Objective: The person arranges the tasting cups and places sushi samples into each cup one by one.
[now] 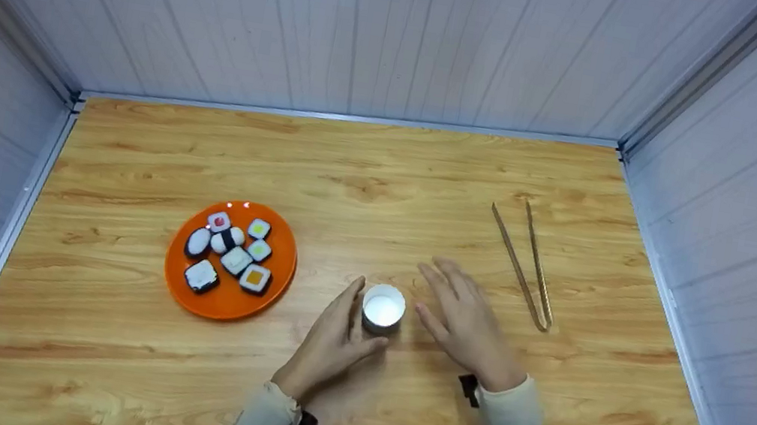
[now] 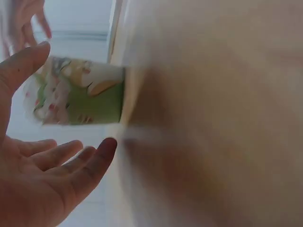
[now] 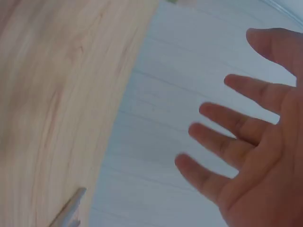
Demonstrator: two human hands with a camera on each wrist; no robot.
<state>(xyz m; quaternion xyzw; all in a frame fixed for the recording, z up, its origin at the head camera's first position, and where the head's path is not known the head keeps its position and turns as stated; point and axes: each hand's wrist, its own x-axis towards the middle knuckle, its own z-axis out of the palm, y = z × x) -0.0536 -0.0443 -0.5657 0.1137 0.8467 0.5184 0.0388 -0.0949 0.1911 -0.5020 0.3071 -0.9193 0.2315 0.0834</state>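
Observation:
A paper cup with a white inside stands upright on the table, and its printed green and white side shows in the left wrist view. My left hand is spread beside it, with the cup between thumb and fingers. In the left wrist view the thumb overlaps the cup's upper part, while the fingers stay apart from its side. To the right of the cup, my right hand hovers with its fingers extended and holds nothing. Its palm and spread fingers show in the right wrist view.
On the left, an orange plate bears several sushi pieces. Metal tongs lie spread on the wooden table, beyond my right hand. Pale panel walls border the table at the back and both sides.

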